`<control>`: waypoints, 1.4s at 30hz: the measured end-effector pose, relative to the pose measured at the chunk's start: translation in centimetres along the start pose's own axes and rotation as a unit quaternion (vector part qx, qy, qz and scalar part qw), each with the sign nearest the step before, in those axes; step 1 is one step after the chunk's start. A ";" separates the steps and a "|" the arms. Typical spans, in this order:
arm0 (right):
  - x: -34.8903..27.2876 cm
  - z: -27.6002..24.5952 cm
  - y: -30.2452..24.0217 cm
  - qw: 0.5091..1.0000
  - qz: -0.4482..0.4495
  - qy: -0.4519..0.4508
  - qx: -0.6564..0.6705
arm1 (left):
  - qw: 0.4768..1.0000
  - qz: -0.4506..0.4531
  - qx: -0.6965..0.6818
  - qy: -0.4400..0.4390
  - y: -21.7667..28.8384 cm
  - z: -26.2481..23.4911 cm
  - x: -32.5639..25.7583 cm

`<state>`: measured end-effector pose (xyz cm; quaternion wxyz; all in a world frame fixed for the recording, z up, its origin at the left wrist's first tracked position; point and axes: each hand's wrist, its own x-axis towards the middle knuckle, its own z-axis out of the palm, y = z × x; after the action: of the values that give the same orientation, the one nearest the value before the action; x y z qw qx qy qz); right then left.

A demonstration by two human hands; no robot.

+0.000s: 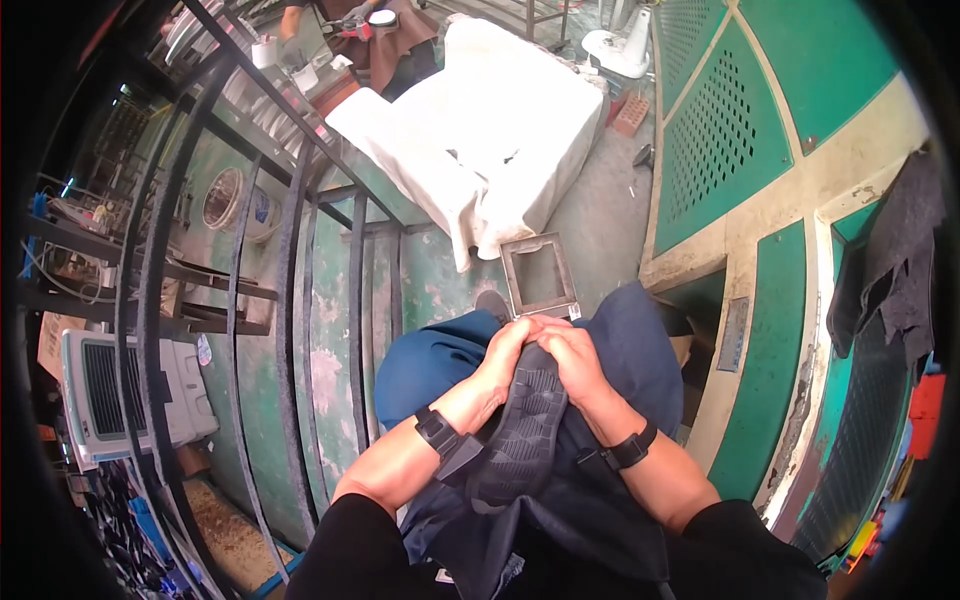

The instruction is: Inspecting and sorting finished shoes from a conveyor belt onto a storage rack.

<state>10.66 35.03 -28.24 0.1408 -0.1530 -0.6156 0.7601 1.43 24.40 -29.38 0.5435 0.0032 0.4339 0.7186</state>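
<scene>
Both hands, left (503,352) and right (572,356), grip closed on shoe (522,432) toe. Sole faces up; long axis runs toe-away, heel toward body.

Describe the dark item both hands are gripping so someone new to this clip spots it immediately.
Start at the person's lap, covered in dark blue trousers, at the picture's centre. There the left hand and right hand clasp a shoe, sole up. Its dark grey grooved tread sets it apart from the smooth cloth around it and the square metal frame just beyond.
</scene>
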 end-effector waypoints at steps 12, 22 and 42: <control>-1.2 0.5 -1.5 0.999 0.030 0.032 -0.023 | 0.997 0.046 0.010 -0.063 1.0 1.2 -1.6; 2.1 -3.1 -2.6 0.988 0.080 0.079 0.102 | 0.997 -0.060 0.023 0.038 0.1 1.1 -4.6; -0.1 -1.1 1.3 0.929 0.054 0.125 0.344 | 0.943 -0.069 -0.319 0.069 1.0 6.7 -15.9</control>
<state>11.22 35.72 -29.77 0.2191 -0.2220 -0.2847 0.9065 10.32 16.13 -17.12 0.5333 -0.2493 0.2177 0.7785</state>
